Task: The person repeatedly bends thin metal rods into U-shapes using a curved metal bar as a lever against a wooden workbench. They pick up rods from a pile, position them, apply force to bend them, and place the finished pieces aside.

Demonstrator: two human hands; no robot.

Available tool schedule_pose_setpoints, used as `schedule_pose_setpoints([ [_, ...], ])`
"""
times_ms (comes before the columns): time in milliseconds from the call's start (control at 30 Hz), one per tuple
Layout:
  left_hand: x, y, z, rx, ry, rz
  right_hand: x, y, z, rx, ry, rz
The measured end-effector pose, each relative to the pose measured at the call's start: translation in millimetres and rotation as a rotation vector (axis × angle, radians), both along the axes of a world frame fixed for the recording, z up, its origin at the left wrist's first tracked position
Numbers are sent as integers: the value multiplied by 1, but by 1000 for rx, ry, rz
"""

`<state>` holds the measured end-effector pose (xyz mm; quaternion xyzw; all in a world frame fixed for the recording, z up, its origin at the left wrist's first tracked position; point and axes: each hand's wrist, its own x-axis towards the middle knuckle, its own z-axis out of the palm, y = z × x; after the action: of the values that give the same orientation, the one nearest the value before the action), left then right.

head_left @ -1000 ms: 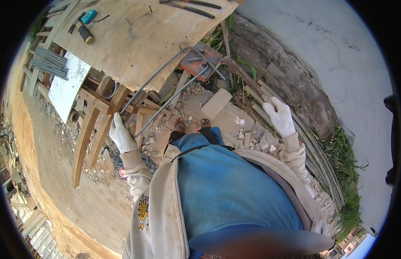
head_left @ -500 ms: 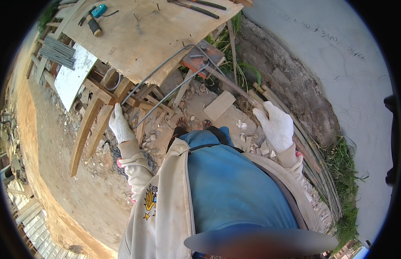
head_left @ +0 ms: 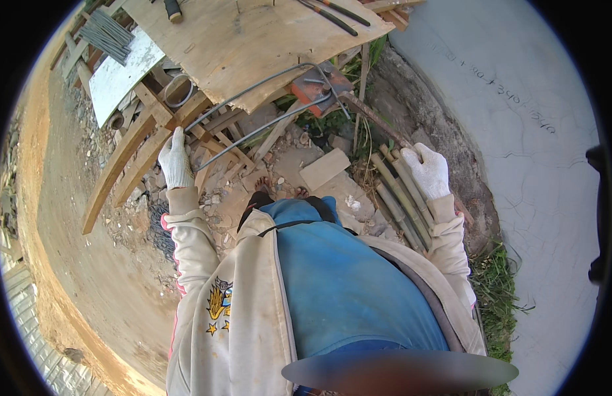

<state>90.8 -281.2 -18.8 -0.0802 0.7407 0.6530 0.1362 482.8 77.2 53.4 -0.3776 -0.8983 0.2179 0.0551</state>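
Note:
My left hand, in a white knit glove, is closed around a thin steel rod bent into a long narrow loop. The loop's far end rests at an orange-red metal bending block with upright pegs, at the plywood's edge. A short bent tail of rod sticks out beside the pegs. My right hand, gloved likewise, grips the near end of a rusty bar, whose far end meets the block beside the rod.
The plywood tabletop carries long-handled pliers and a hammer handle. Cut rods lie bundled at the far left near a white sheet. Curved timbers stand left, bamboo poles right. Rubble and a flat slab surround my feet.
My right hand has pushed the rusty bar forward, away from my body. The left hand still holds the rod. The whole view has shifted, with the tabletop now higher in it.

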Motion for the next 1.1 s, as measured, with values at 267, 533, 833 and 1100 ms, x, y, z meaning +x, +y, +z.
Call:
schedule_pose_setpoints([
  [267,2,4,1,-7,49,21,-18,57,14,151,-76,236],
  [533,5,5,6,-22,54,14,-34,82,25,208,-116,340],
  [833,3,4,4,-18,-6,24,-38,93,23,280,-91,395],
  [1100,-1,1,-5,-53,65,16,-32,79,13,235,-47,315],
])
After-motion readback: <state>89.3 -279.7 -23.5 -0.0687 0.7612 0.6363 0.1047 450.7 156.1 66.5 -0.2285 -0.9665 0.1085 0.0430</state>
